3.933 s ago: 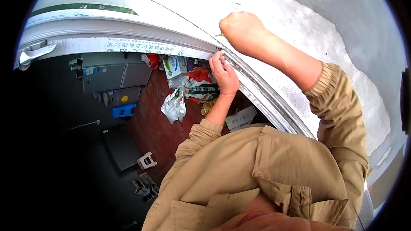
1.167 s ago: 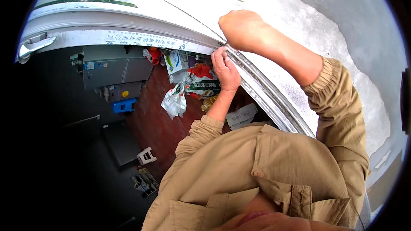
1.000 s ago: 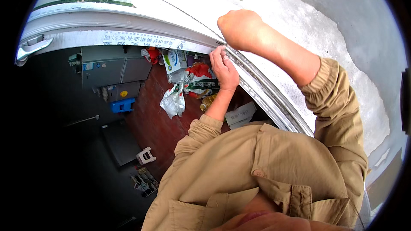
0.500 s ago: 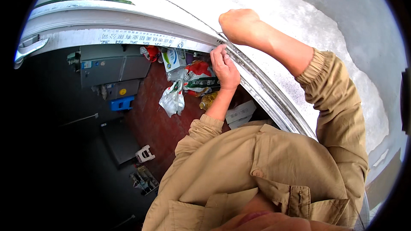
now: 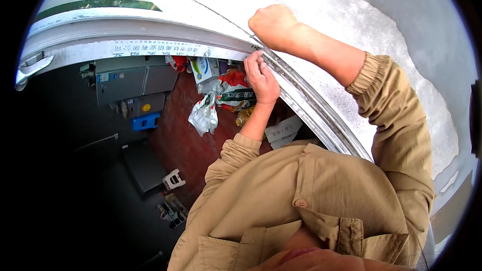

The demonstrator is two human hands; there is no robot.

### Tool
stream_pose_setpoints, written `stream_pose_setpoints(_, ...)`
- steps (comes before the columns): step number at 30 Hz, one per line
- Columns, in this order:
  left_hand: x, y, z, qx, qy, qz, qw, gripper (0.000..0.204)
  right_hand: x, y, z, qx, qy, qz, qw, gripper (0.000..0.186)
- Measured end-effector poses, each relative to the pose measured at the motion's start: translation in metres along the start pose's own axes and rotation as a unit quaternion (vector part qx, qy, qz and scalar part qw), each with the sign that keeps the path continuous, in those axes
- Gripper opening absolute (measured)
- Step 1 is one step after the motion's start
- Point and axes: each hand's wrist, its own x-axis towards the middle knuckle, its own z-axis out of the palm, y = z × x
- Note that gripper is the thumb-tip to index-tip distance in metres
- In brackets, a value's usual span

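Observation:
A pale aluminium window sash (image 5: 165,49), with printing along its edge, crosses the upper left and meets a frame with grooved tracks (image 5: 321,104). At that meeting point my left hand (image 5: 262,79) has its bent fingertips closed on the inner edge of the frame. On the outer side, my right hand (image 5: 273,26) is clenched in a fist just above the tracks. Its fingers face away, so whatever it holds is hidden. A metal handle (image 5: 35,70) sits at the sash's far left end.
Below, on a dark red floor (image 5: 183,138), lie a white plastic bag (image 5: 204,115), a red and green package (image 5: 236,90), an oil bottle (image 5: 244,116) and a white carton (image 5: 282,131). A grey cabinet (image 5: 120,84) and a small stool (image 5: 173,179) stand further left. Bright concrete lies outside.
My right fist has shifted slightly left and up along the frame. My left hand stays at the same spot. The view has tilted a little, showing more of the green strip.

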Motion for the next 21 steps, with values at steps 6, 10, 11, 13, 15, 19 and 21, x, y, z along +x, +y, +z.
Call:
stream_pose_setpoints(6, -0.005, -0.008, -0.005, 0.006, 0.027, 0.005, 1.0, 0.035, -0.022, -0.006, -0.032, -0.041, -0.047, -0.109, 0.992, 0.005)
stream_pose_setpoints(10, -0.002, -0.003, -0.002, 0.002, 0.006, -0.002, 1.0, 0.034, -0.007, -0.003, -0.026, -0.035, 0.036, -0.072, 0.996, 0.004)
stream_pose_setpoints(11, -0.002, -0.001, -0.003, 0.001, -0.001, -0.015, 1.0, 0.034, 0.001, -0.005, -0.02, -0.034, 0.054, -0.062, 0.996, 0.005)
stream_pose_setpoints(13, -0.001, -0.001, -0.001, 0.007, 0.0, -0.014, 1.0, 0.034, 0.011, -0.01, -0.01, -0.04, 0.034, -0.058, 0.997, 0.005)
stream_pose_setpoints(15, -0.001, -0.003, 0.0, 0.005, -0.001, -0.011, 1.0, 0.034, 0.014, -0.009, 0.0, -0.039, 0.034, -0.066, 0.996, 0.006)
stream_pose_setpoints(19, -0.004, -0.008, -0.002, 0.001, 0.018, 0.001, 1.0, 0.035, 0.004, -0.001, -0.014, -0.055, -0.006, -0.131, 0.99, 0.006)
stream_pose_setpoints(21, -0.004, -0.009, -0.003, 0.0, 0.021, 0.008, 1.0, 0.035, 0.004, 0.004, -0.025, -0.044, 0.043, -0.138, 0.988, 0.006)
